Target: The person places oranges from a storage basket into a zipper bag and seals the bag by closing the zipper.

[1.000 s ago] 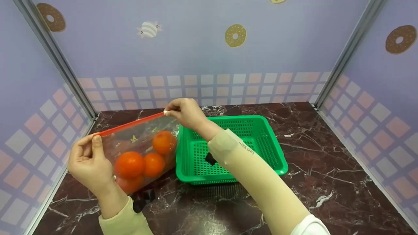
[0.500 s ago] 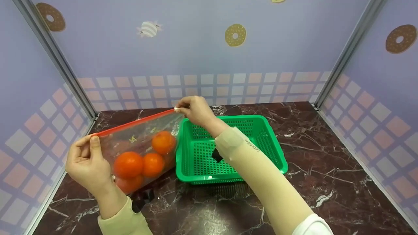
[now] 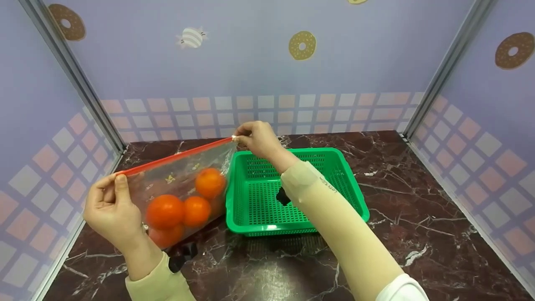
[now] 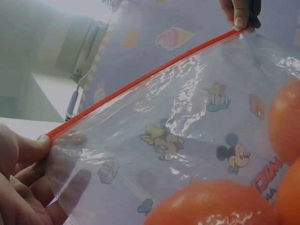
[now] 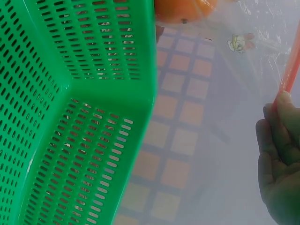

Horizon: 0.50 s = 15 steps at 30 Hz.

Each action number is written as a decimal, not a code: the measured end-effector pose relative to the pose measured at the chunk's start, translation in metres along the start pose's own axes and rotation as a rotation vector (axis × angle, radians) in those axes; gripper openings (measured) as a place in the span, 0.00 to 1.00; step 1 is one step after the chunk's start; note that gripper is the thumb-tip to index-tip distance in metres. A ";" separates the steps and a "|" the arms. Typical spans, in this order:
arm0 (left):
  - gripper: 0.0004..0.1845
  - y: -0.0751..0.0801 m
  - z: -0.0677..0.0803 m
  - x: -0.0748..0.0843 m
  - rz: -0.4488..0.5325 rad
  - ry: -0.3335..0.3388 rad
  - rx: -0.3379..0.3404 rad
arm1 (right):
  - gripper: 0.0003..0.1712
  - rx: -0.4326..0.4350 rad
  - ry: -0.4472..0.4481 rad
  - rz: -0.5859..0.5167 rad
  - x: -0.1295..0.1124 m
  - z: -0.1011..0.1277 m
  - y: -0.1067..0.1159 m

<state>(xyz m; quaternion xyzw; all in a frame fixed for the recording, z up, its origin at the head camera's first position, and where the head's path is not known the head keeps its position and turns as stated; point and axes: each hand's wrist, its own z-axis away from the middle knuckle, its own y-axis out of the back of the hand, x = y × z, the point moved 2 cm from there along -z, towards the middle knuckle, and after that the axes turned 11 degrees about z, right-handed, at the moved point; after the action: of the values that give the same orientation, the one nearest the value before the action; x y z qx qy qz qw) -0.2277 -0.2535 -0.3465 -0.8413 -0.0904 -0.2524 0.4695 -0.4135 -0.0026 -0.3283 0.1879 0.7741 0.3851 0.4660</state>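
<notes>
Closest to us, the left hand (image 3: 110,209) pinches the near end of the red strip (image 3: 175,155) on top of a clear bag (image 3: 179,190). The bag hangs just over the dark table (image 3: 418,234), left of the green basket (image 3: 334,184) and right beside it. Inside the bag are round oranges (image 3: 165,210). Farther back, the right hand (image 3: 259,138) pinches the far end of the strip.

Dark marble table (image 3: 418,217): green basket (image 3: 342,196) on it, bag (image 3: 179,188) bottom resting beside.
</notes>
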 end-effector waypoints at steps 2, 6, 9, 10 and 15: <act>0.02 -0.001 0.000 0.000 0.003 0.002 -0.003 | 0.09 0.005 -0.005 -0.003 0.001 0.000 0.000; 0.04 0.000 -0.002 0.000 -0.042 -0.001 0.006 | 0.10 0.019 -0.015 -0.015 0.001 0.000 -0.002; 0.05 0.001 -0.003 -0.001 -0.072 -0.007 0.008 | 0.10 0.030 -0.039 -0.043 0.000 0.001 -0.005; 0.04 0.002 -0.003 -0.001 -0.060 -0.005 0.005 | 0.10 0.037 -0.048 -0.052 0.000 0.002 -0.006; 0.01 0.002 -0.003 -0.003 0.033 0.007 -0.014 | 0.14 0.106 -0.098 -0.080 -0.009 0.008 -0.008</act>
<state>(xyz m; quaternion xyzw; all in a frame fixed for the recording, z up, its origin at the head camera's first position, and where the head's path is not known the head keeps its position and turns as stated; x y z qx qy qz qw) -0.2300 -0.2566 -0.3484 -0.8451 -0.0731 -0.2481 0.4680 -0.4018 -0.0100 -0.3320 0.1998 0.7765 0.3153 0.5076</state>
